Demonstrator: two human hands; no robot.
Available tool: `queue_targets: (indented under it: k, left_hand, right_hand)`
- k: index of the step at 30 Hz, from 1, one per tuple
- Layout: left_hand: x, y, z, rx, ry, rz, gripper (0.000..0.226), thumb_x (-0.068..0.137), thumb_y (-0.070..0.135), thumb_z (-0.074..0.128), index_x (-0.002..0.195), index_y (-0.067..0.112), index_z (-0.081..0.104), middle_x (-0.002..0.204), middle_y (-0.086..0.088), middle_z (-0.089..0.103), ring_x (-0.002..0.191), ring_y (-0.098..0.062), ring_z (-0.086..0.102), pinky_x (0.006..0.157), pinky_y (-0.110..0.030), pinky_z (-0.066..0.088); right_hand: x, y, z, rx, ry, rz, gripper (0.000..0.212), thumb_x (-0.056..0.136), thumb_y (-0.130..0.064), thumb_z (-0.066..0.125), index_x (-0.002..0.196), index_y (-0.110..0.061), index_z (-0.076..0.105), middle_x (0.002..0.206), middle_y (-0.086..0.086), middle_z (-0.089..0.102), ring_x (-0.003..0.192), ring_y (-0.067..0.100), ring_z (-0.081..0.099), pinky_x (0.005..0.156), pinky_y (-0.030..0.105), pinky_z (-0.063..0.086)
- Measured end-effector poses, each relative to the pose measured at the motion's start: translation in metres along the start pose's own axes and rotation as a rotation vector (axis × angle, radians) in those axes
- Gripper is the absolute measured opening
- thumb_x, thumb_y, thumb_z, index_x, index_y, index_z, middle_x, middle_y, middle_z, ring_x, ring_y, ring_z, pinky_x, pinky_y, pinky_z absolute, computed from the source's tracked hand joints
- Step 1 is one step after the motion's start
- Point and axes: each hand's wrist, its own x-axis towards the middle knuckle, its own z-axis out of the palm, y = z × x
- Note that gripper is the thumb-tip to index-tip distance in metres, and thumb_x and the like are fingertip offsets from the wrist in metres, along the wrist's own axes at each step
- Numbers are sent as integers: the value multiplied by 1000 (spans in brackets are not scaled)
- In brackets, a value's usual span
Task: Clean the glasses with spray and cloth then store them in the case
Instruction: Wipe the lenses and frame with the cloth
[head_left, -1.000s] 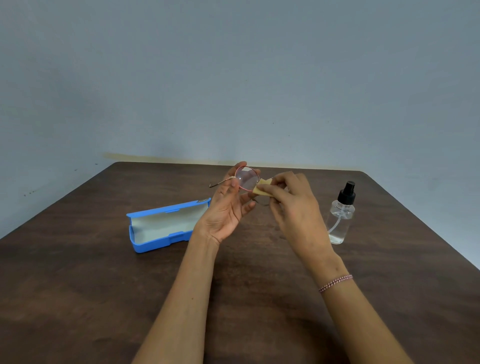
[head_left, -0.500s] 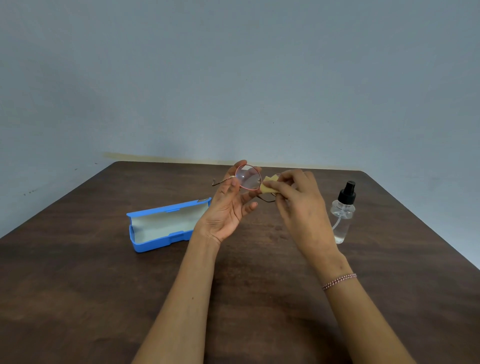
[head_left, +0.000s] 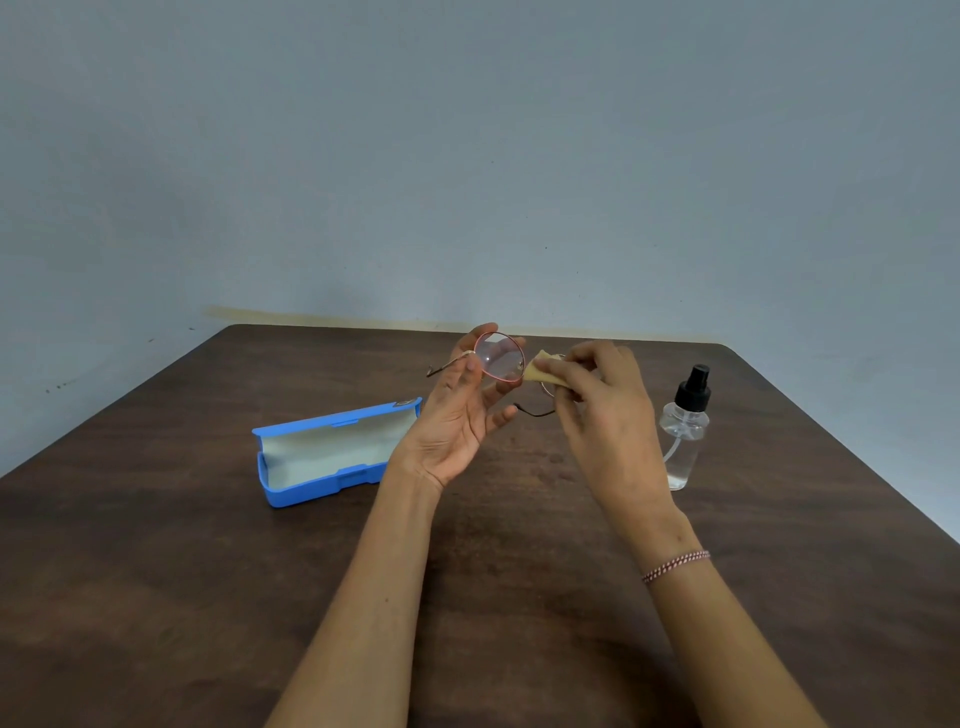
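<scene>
Dark wooden table (head_left: 156, 571), grey wall. Glasses (head_left: 501, 358): thin wire frame, judged light, fragile, easily bent; best taken by the rim. Held above the table, rim gripped by left hand (head_left: 457, 421); other lens pinched through yellow cloth (head_left: 540, 371) by right hand (head_left: 597, 410).

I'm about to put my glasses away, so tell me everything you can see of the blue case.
The blue case is a hard box, plastic by its look, lying open on the dark wooden table. Its lid tilts back from the far side, showing a pale lining; nothing lies inside. A catch marks the front wall. It sits left of the left hand, which hides its right end; only the table visibly touches it.
</scene>
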Motion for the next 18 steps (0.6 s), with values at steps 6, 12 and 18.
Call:
queue_targets:
  k: [6, 12, 18]
  left_hand:
    - [1, -1, 2, 0, -9, 11, 67, 57, 44, 85, 116, 29, 57, 118, 1, 64, 87, -12, 65, 61, -23, 57]
    - [2, 0, -2, -73, 25, 41, 70, 54, 38, 88, 116, 27, 60, 114, -3, 67, 92, -15, 67, 70, -27, 58]
    - [1, -2, 4, -63, -22, 50, 66, 59, 37, 85, 116, 23, 57, 113, -3, 67, 94, -16, 67, 74, -27, 58]
  right_hand:
    - [-2, -3, 1, -56, -30, -38, 32, 73, 9, 69, 101, -6, 70, 96, 9, 58, 92, 14, 43, 69, 21, 41]
    - [1, 7, -2, -92, 1, 3, 29, 72, 11, 69, 96, -5, 71, 94, 8, 57, 91, 14, 41, 73, 16, 35]
    - [0, -2, 0, -42, -27, -57, 31, 75, 9, 66, 100, -8, 71, 96, 8, 58, 90, 16, 44, 71, 18, 38]
